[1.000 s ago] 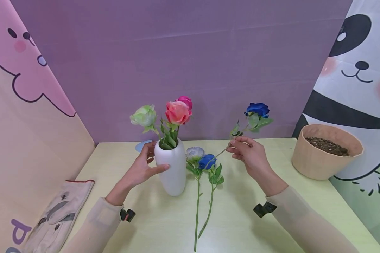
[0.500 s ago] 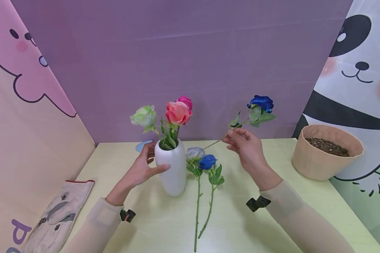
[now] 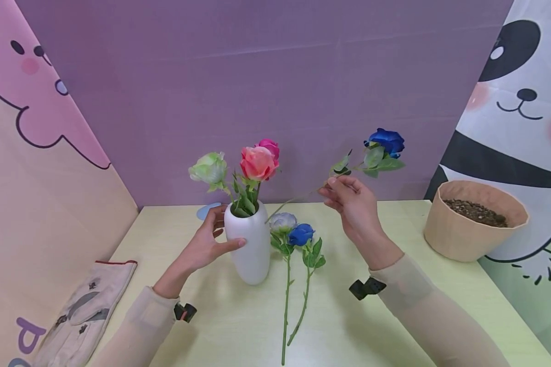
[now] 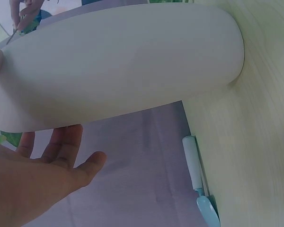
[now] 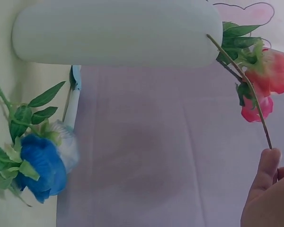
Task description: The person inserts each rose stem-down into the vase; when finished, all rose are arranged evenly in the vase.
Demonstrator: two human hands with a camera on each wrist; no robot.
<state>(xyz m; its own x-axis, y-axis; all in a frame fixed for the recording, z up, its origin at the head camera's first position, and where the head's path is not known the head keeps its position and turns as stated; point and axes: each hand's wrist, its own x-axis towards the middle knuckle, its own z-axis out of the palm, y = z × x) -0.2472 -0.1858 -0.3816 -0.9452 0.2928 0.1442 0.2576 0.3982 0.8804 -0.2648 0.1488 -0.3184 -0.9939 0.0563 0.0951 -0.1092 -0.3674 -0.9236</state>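
A white vase [image 3: 250, 252] stands upright on the table, held near its top by my left hand [image 3: 205, 245], thumb in front and fingers behind. A pale green rose [image 3: 208, 168], a coral rose [image 3: 259, 163] and a pink rose [image 3: 271, 146] rise from its mouth. With thumb and fingers, my right hand [image 3: 357, 211] pinches the stem of a blue rose [image 3: 386, 142], bloom up to the right. That stem [image 5: 241, 73] slants down leftward, its lower end overlapping the vase near the rim. Another blue rose [image 3: 300, 234] and a pale lavender flower [image 3: 283, 221] lie beside the vase.
A tan pot [image 3: 450, 229] of dark soil stands at the right. Folded gloves [image 3: 89, 300] lie at the left edge. Behind the vase, a light-blue hand trowel [image 4: 192, 163] lies along the table's back edge. A purple backdrop [image 3: 275, 92] closes off the rear.
My right hand has moved left and up, bringing the held rose's stem end over to the vase's rim while its bloom rises. My left hand and the vase stay put.
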